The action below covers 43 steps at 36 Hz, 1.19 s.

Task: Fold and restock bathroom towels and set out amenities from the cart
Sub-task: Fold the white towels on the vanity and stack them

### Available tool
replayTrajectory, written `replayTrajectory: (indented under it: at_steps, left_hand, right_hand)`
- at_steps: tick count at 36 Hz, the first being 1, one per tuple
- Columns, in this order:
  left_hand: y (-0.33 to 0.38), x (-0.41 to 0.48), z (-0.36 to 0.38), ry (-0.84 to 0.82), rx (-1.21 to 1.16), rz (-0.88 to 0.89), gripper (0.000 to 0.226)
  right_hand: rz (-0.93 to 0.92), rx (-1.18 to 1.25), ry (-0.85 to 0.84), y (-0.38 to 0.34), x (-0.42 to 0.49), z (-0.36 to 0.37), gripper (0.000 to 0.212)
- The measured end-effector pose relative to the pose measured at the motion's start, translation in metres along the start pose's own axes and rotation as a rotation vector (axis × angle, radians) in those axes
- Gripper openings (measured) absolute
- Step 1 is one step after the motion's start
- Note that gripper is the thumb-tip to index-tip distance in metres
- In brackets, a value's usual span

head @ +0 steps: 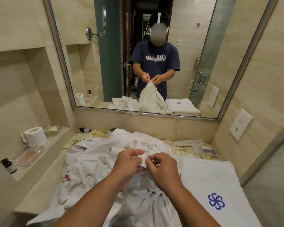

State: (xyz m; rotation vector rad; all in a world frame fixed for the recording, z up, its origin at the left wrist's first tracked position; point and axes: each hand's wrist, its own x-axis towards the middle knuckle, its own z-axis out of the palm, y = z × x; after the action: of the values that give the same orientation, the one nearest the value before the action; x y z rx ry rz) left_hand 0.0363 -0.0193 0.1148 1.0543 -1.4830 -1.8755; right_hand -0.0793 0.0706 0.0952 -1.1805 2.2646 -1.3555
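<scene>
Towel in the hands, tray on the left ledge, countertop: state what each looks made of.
Towel: white terry cotton, likely; matte, nubby pile, soft creases.
Tray: clear glass or acrylic, cannot tell which; glossy, see-through, bright edge glints.
Countertop: polished beige stone or stone-look tile; faint veining, soft sheen.

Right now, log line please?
left hand: pinches white towel | right hand: pinches white towel | folded logo towel: counter right

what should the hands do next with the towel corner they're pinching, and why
Probably slide the right hand along the edge away from the left hand to spread the towel: both pinch one bunched corner, the rest hangs crumpled.
</scene>
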Motion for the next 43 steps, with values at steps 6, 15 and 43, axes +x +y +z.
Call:
replayTrajectory:
  at_steps: [6,15,43]
  left_hand:
    - [-0.006,0.004,-0.005,0.036,0.045,-0.015,0.029]
    - [-0.002,-0.005,-0.001,0.005,0.026,-0.016,0.030]
    - [-0.004,-0.014,0.010,0.146,0.036,-0.056,0.022]
  right_hand:
    - [0.014,-0.029,-0.175,0.006,0.004,-0.008,0.024]
    - [-0.071,-0.017,0.013,0.005,0.000,-0.004,0.019]
    - [-0.132,0.021,0.167,0.001,-0.015,0.013,0.018]
